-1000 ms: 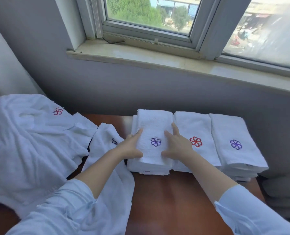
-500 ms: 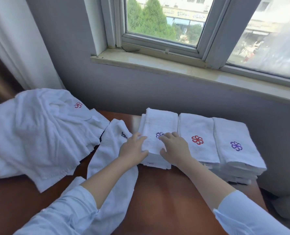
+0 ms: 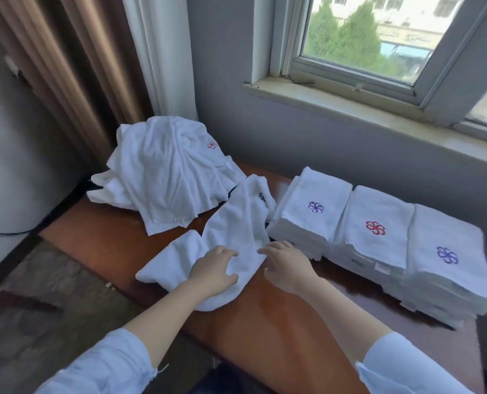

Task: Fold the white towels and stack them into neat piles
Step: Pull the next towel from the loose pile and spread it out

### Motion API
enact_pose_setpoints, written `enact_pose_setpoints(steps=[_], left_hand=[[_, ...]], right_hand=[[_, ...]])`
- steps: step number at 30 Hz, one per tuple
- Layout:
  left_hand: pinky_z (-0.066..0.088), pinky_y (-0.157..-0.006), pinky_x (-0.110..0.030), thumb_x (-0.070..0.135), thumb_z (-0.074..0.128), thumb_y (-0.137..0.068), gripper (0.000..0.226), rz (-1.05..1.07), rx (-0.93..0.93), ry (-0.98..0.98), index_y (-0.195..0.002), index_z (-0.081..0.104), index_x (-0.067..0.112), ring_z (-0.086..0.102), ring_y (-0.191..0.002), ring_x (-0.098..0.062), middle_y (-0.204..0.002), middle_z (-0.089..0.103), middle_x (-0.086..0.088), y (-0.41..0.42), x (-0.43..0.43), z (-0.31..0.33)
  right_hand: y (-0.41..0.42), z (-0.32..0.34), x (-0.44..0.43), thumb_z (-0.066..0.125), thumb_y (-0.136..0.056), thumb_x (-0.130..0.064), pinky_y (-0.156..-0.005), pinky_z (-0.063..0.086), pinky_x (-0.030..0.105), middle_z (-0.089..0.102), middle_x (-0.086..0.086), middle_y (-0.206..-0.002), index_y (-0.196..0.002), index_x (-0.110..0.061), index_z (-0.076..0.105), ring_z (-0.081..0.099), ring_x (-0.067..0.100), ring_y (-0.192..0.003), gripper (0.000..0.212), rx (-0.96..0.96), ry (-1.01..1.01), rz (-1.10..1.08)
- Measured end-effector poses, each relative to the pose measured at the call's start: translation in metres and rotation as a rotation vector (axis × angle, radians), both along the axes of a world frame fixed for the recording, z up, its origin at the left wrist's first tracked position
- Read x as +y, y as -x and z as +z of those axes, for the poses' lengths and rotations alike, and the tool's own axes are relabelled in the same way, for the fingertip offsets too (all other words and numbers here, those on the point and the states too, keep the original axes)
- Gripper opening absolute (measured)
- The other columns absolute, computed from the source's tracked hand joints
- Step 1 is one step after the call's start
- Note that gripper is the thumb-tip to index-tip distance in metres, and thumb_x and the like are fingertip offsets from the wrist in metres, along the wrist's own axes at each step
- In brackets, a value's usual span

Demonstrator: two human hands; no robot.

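Observation:
An unfolded white towel [image 3: 233,231] lies stretched across the brown table [image 3: 265,331]. My left hand [image 3: 212,273] rests on its near end, fingers loosely curled over the cloth. My right hand [image 3: 286,265] hovers at the towel's right edge with relaxed fingers, holding nothing. Three stacks of folded towels stand side by side on the right: one with a purple flower [image 3: 312,211], one with a red flower [image 3: 374,227], one with a purple flower [image 3: 447,257]. A crumpled heap of white towels [image 3: 165,169] lies at the table's far left.
A grey wall and a window sill [image 3: 350,106] run behind the table. Brown and white curtains [image 3: 108,58] hang at the left. The table's left edge drops to a patterned floor [image 3: 51,308].
Both hands left the leftmost folded stack and moved left and nearer, onto the unfolded towel. The camera view swung left, showing the curtains and floor.

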State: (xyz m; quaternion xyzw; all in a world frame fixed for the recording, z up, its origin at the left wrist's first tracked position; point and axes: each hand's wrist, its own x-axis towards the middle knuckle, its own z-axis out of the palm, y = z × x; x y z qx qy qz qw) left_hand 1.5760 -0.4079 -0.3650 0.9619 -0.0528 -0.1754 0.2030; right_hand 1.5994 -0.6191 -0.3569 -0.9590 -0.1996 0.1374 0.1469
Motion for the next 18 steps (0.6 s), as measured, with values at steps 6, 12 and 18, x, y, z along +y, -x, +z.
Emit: enact_pose_setpoints(steps=[6, 12, 18], left_hand=[[0.037, -0.107, -0.031, 0.035, 0.06, -0.089, 0.061, -0.044, 0.076, -0.022, -0.147, 0.04, 0.029, 0.035, -0.139, -0.015, -0.152, 0.037, 0.008, 0.032, 0.015, -0.015], [-0.01, -0.119, -0.056, 0.037, 0.058, -0.092, 0.084, -0.292, 0.235, -0.101, -0.156, 0.004, 0.036, 0.011, -0.151, -0.015, -0.16, 0.025, 0.006, 0.027, 0.029, -0.03], [-0.008, -0.116, -0.063, 0.019, 0.048, -0.097, 0.057, -0.443, 0.284, -0.141, -0.148, 0.033, 0.039, 0.053, -0.116, -0.018, -0.111, 0.06, 0.005, 0.009, 0.077, -0.042]], right_hand=[[0.024, -0.016, 0.014, 0.053, -0.086, -0.025, -0.105, 0.041, 0.038, 0.034, -0.008, -0.156, -0.151, -0.031, 0.033, 0.025, 0.017, -0.145, 0.068, 0.178, 0.073, -0.006], [0.02, -0.024, 0.036, 0.049, -0.093, -0.018, -0.11, 0.037, 0.04, 0.007, -0.007, -0.165, -0.157, -0.034, 0.011, 0.013, 0.017, -0.151, 0.076, 0.36, 0.126, -0.057], [0.011, -0.032, 0.076, 0.037, -0.094, -0.005, -0.089, 0.048, 0.034, 0.012, -0.006, -0.163, -0.156, -0.041, 0.004, 0.042, 0.026, -0.135, 0.079, 0.441, 0.151, -0.173]])
